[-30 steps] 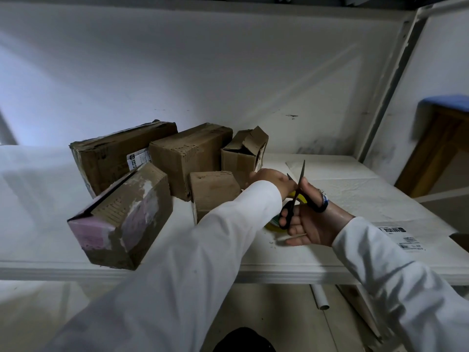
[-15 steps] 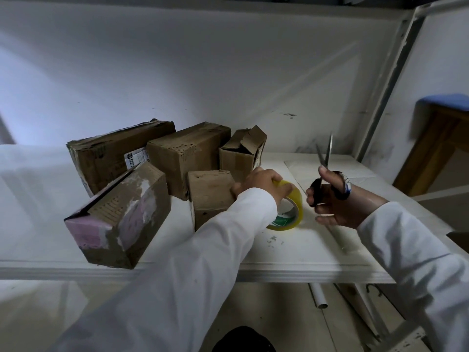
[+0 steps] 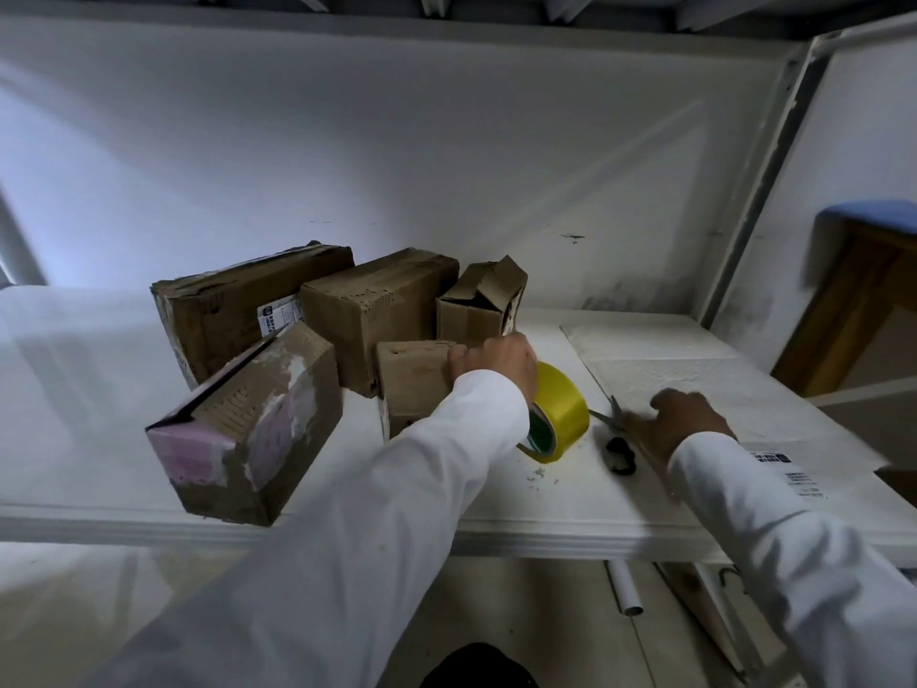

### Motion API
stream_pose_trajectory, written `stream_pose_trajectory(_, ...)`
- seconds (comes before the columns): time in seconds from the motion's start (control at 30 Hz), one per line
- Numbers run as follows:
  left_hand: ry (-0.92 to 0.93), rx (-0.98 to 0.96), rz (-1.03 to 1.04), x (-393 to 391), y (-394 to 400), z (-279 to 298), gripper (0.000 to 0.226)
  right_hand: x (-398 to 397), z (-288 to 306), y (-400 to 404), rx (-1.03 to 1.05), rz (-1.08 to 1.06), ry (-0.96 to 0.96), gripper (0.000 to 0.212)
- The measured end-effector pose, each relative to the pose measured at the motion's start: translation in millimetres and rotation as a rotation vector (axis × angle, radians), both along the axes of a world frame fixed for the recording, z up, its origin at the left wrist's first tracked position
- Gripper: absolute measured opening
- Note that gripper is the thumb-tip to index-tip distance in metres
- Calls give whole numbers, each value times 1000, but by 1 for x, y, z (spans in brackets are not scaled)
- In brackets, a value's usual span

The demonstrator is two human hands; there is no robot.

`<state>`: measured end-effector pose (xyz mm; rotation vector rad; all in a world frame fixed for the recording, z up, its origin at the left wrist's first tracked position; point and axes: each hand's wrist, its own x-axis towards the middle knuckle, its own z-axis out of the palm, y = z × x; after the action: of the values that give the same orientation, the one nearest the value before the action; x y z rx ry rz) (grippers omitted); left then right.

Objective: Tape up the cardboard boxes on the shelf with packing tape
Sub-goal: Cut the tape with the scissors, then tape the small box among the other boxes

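Boxes all brown cardboard, matt and scuffed. Nearest box (image 3: 248, 424): rough, patches of whitish residue, pale pink paper on its end. Long box at back (image 3: 238, 305): creased, glossy white paper label. Tape roll (image 3: 558, 409): yellow, smooth, slight sheen. Scissors (image 3: 615, 434): bright metal blades, black plastic handles. Shelf (image 3: 546, 508): white, matt, crumbs on it. My sleeves (image 3: 397, 513): white cloth, smooth.

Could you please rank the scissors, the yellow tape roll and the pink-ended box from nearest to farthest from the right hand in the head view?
From the right hand:
1. Scissors, on the shelf right beside the hand.
2. Yellow tape roll, further left, under the left hand.
3. Pink-ended box, far left at the shelf's front edge.
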<state>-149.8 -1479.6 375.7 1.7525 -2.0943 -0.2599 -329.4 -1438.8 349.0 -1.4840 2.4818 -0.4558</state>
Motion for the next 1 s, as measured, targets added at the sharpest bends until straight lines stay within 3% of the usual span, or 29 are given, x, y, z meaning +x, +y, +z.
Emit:
stream_pose_trajectory(0.07,-42,-53,-12,3,4,-2,21,16,12,0,-171,154,-161,54)
stream_pose_trajectory(0.13,-1,-58,-36,4,9,-2,19,38,21,1,-199,343,-374,51)
stream_pose_trajectory(0.3,310,7,-46,11,17,3,13,67,25,-1,-170,547,-455,47)
stream_pose_trajectory(0.5,371,-92,-61,26,26,13,17,72,42,-13,-139,563,-548,29)
stream_pose_trajectory(0.63,305,-190,-49,38,34,27,22,88,45,-18,-222,511,-451,35)
stream_pose_trajectory(0.73,112,-217,-102,43,41,37,24,90,31,-19,-173,460,-318,33)
stream_pose_trajectory(0.8,6,-227,-122,47,37,36,24,91,22,-17,-201,431,-352,28)
stream_pose_trajectory(0.9,39,-141,-66,53,24,34,29,91,17,-12,-264,435,-518,21)
stream_pose_trajectory(1.0,272,176,132,67,6,30,74,84,13,-11,-237,409,-583,21)
